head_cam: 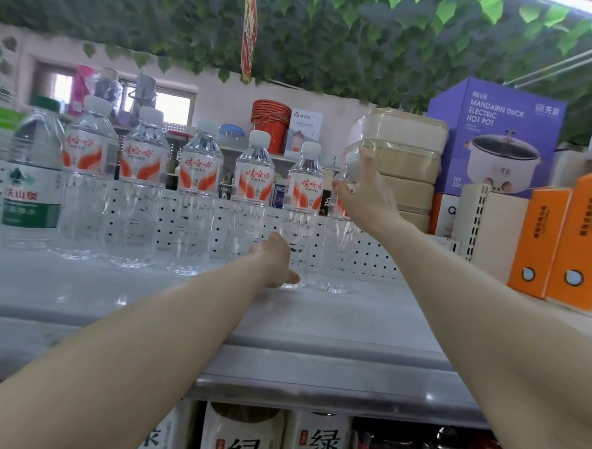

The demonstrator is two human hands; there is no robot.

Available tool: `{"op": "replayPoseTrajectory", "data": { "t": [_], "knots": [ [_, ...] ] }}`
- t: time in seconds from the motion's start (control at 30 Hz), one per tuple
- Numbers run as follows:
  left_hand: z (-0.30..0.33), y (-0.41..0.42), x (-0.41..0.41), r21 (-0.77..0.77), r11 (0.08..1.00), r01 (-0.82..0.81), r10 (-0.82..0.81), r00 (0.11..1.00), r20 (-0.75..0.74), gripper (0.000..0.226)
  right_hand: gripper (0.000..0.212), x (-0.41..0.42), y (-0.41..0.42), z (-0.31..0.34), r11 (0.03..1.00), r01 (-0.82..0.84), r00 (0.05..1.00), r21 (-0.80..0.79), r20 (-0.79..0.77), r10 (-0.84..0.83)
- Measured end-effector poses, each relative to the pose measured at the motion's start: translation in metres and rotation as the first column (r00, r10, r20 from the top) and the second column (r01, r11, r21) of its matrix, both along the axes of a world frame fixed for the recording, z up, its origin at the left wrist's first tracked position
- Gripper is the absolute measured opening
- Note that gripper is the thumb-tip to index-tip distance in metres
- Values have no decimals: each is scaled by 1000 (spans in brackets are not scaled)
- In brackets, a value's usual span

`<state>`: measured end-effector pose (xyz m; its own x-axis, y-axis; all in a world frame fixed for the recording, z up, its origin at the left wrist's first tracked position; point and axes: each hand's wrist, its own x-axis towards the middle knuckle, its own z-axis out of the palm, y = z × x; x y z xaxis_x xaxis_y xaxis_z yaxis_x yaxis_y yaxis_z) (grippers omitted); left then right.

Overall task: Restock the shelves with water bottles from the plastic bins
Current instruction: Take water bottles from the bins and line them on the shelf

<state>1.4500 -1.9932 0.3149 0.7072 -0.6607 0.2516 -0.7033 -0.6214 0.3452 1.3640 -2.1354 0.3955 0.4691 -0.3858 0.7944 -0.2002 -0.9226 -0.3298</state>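
- Currently: right hand (365, 190) grips the neck and shoulder of the last water bottle (338, 247) at the right end of the row, bottle standing on the shelf (180, 304).
- Left hand (275, 261) is low at the base of the neighbouring bottle (300, 221); fingers are hidden behind it, so I cannot tell if they wrap it or just steady it.
- Handling, my read: full bottles, fairly heavy, thin clear plastic that dents under squeeze, smooth and a bit slippery. Best hold is the stiffer shoulder below the cap, or the labelled waist.
- Row of same bottles (196, 198) runs left, just beside one another; a bigger green-label jug (33, 176) ends it.
- Right side: stacked beige containers (400, 161) behind, white rack (473, 220) and orange boxes (561, 245) near. Little room left there.
- Risk: tall, narrow bottles; a knock could topple neighbours.
- Bins not in view.
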Motion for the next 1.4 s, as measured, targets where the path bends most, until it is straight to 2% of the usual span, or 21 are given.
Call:
{"op": "replayPoseTrajectory", "data": {
  "t": [0.27,0.4,0.47,0.57,0.7,0.8,0.97,1.13,1.4],
  "knots": [
    [0,6,-8,32,999,1,-2,1000,11,65,61,-13,-1,-3,984,65,986,-169,-140,-89],
    [6,20,-23,91,996,-11,4,997,82,48,55,-43,5,-10,953,115,967,-280,-186,-171],
    [10,31,-34,52,999,-16,10,993,122,44,53,-64,10,-17,937,128,956,-324,-211,-204],
    [9,47,-62,-68,998,6,13,964,267,41,51,-101,19,-34,908,130,947,-398,-221,-233],
    [-9,67,-121,-140,986,86,5,836,548,44,47,-161,29,-66,884,117,942,-453,-232,-244],
    [-31,79,-170,-139,985,99,9,783,622,50,50,-212,40,-93,878,95,929,-470,-275,-248],
    [-81,94,-236,-164,974,159,-13,755,656,46,53,-299,48,-142,855,78,914,-512,-306,-267],
    [-146,104,-286,-165,968,187,-36,760,649,45,52,-354,47,-218,886,1,910,-464,-367,-193],
    [-314,115,-331,-77,977,197,-143,882,449,35,49,-413,56,-406,959,-71,850,-273,-519,-85]
  ]
}}
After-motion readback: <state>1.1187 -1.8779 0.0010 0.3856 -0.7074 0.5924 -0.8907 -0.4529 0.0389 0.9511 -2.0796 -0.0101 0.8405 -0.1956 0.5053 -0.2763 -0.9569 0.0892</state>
